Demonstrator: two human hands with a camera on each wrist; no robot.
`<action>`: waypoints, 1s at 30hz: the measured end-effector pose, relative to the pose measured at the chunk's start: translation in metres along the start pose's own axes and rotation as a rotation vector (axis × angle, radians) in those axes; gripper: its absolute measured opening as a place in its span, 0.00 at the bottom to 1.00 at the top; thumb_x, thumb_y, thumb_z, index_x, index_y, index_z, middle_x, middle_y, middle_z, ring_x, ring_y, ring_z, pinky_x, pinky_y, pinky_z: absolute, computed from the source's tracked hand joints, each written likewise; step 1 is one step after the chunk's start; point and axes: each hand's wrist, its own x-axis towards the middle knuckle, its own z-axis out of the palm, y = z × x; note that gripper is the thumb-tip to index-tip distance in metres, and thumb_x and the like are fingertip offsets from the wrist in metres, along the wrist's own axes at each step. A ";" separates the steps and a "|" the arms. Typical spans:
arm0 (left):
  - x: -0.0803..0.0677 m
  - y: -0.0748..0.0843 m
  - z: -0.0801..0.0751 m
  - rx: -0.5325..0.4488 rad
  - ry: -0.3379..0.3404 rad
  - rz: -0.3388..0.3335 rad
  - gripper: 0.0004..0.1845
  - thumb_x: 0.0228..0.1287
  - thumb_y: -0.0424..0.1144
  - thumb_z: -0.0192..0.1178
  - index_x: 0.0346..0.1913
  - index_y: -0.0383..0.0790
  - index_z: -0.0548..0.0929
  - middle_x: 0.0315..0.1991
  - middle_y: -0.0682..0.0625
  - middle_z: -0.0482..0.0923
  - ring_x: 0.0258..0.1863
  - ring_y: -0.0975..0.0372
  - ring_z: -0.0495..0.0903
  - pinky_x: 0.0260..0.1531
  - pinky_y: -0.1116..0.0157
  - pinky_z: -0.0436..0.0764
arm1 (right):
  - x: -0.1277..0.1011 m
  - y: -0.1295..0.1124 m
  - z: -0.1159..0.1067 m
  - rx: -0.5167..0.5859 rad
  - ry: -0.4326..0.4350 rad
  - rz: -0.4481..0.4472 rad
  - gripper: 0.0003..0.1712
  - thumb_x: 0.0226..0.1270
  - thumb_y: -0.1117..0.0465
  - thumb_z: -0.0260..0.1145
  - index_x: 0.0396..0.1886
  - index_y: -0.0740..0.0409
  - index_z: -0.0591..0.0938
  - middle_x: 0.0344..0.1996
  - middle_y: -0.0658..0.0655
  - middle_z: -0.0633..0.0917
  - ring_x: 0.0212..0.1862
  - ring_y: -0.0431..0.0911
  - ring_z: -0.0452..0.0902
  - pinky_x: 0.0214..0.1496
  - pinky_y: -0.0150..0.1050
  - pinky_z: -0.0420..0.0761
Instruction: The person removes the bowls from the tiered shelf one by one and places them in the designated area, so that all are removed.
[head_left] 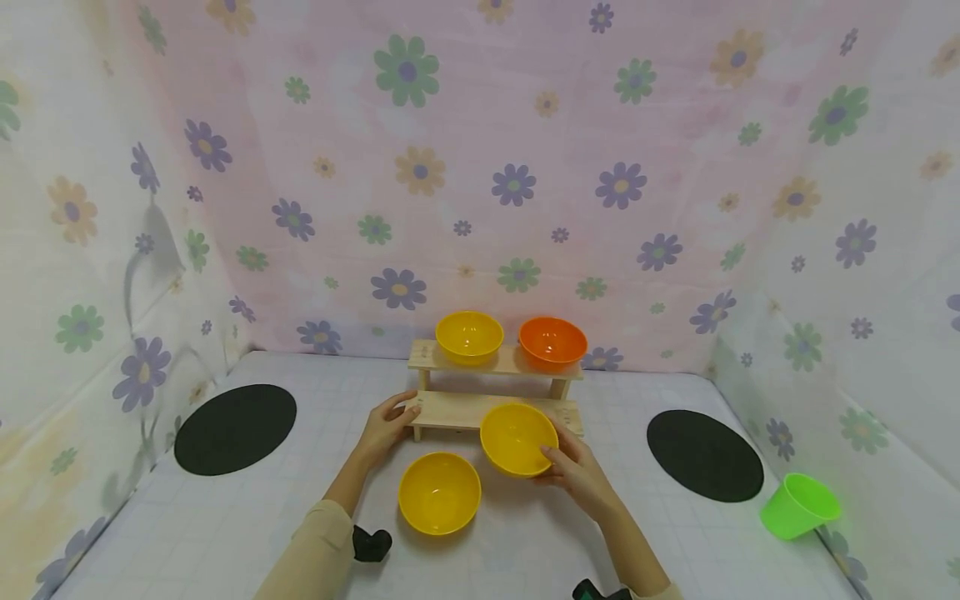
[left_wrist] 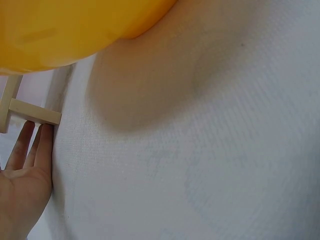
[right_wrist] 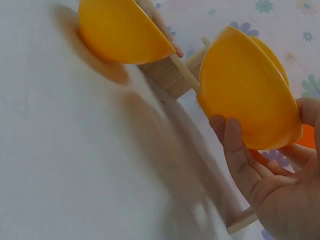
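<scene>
My right hand [head_left: 581,477] holds a yellow bowl [head_left: 517,437] by its right side, thumb at the rim and fingers under the outer wall. In the right wrist view this bowl [right_wrist: 245,90] is off the table, in front of the lower step. At the left end of a two-step wooden stand [head_left: 450,410], my left hand [head_left: 384,429] holds the lower step, thumb at its top edge; the left wrist view shows fingers [left_wrist: 45,147] against the leg. Another yellow bowl [head_left: 439,493] sits on the table between my forearms. The top step carries a yellow bowl [head_left: 469,337] and an orange bowl [head_left: 552,342].
Dark oval mats lie at the left [head_left: 236,429] and right [head_left: 705,455] of the table. A bright green cup [head_left: 799,507] lies tilted by the right wall. Flower-patterned cloth [head_left: 465,167] encloses the back and sides.
</scene>
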 end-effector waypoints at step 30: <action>-0.001 0.002 0.000 -0.005 0.005 -0.013 0.26 0.65 0.35 0.59 0.65 0.34 0.69 0.58 0.29 0.70 0.48 0.53 0.77 0.50 0.58 0.79 | -0.033 0.024 -0.012 -0.055 -0.165 0.143 0.37 0.69 0.62 0.56 0.71 0.71 0.52 0.64 0.72 0.65 0.43 0.50 0.79 0.46 0.43 0.82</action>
